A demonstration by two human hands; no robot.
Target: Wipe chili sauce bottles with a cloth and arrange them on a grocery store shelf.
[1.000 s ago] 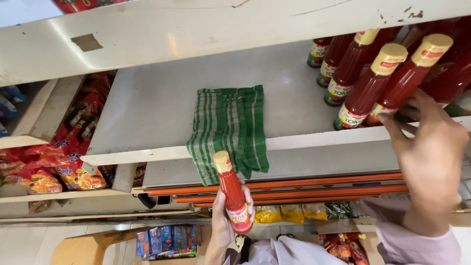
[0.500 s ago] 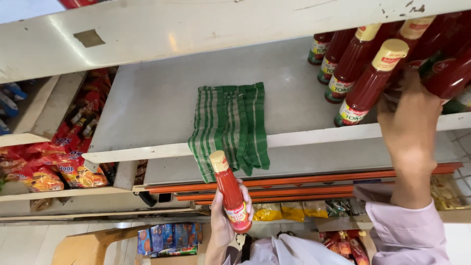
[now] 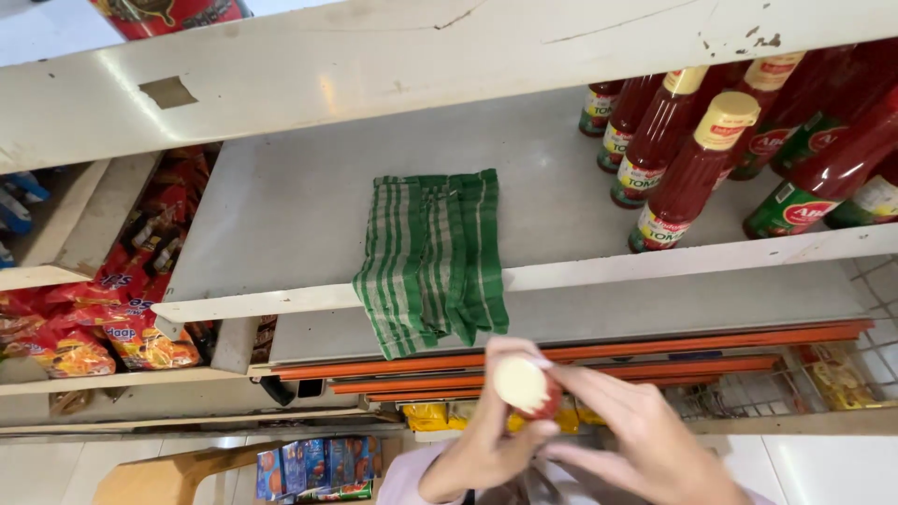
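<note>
Sauce bottle (image 3: 526, 388), cap toward me, sits below the shelf's (image 3: 655, 266) front edge, my left hand (image 3: 482, 449) and right hand (image 3: 645, 449) both curled closed around it.

Red snack packets (image 3: 103, 323) lower left

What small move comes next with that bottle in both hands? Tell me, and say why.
Probably lift the red sauce bottle up to the bare shelf beside the standing bottles. Both the left hand and right hand have a grip on it below the shelf edge, cap towards the camera, and the green striped cloth leaves room alongside.
</note>
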